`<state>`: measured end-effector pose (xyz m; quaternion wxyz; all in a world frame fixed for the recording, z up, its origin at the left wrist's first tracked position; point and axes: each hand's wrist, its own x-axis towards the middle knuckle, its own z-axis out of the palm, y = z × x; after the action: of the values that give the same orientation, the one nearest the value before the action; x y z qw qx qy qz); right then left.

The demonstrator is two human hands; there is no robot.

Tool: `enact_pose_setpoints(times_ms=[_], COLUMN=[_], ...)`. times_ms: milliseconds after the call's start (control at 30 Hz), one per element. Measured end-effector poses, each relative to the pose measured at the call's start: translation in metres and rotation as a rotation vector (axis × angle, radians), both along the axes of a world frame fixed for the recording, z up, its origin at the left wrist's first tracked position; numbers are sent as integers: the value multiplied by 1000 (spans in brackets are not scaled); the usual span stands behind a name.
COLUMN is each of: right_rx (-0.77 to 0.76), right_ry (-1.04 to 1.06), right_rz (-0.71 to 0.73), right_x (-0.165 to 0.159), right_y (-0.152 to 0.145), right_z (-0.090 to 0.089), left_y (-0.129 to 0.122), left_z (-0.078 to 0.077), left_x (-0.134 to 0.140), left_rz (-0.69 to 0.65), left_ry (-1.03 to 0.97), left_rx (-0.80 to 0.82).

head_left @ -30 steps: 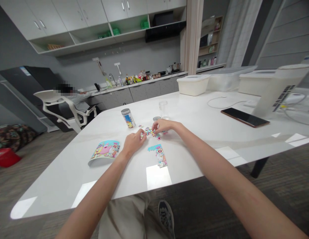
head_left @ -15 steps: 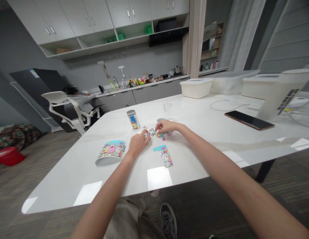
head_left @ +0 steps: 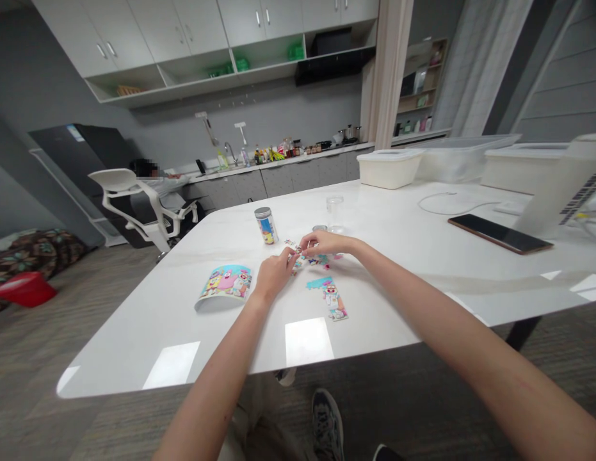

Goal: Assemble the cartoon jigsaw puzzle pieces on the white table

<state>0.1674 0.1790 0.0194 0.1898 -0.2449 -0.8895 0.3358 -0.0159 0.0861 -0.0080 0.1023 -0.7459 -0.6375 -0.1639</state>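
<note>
My left hand (head_left: pixel 277 272) and my right hand (head_left: pixel 326 243) meet at the fingertips above a loose pile of small jigsaw puzzle pieces (head_left: pixel 313 260). The left fingers are pinched on what looks like a puzzle piece, mostly covered. My right thumb and fingers are also closed at that spot; what they hold is too small to make out. Nearer me lies a joined strip of puzzle (head_left: pixel 335 298) with a cartoon figure. Left of my left hand rests a curled picture sheet (head_left: pixel 225 282). Behind the pile stands a printed can (head_left: pixel 265 226) with a grey lid.
A clear jar (head_left: pixel 335 214) and a round lid (head_left: pixel 319 228) are behind my right hand. Rightward lie a phone (head_left: pixel 499 234), a cable and a white cup-like container (head_left: pixel 559 192). Storage boxes (head_left: pixel 390 169) line the far right. A person sits on a white chair (head_left: pixel 129 198) beyond the table.
My hands have come together, the left fingertips now touching or nearly touching the right ones above the pieces. The whole view has shifted slightly, so the table things appear further right.
</note>
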Motion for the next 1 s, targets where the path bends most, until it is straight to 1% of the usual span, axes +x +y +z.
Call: enact_pose_setpoints(times_ms=[167,367,633,833,1000], right_rx=[3,-44,-175,-230,-241], right_ry=[42,60,172,221,236], right_rz=[8,-2,-4,0,-12], right_x=[-7,-12,-9,-7,-9], right_y=[-8,-13,-13,-11,-9], right_z=[1,-1,-1,0,-3], left_y=[-3,-8,-8,-9,-10], left_z=[0,4,3,2,4], left_x=[1,3,3,2,3], left_rz=[0,14,-2,-25,-24], left_ry=[4,45,28,-13,24], left_rx=[-5,-21,-22,-15,-19])
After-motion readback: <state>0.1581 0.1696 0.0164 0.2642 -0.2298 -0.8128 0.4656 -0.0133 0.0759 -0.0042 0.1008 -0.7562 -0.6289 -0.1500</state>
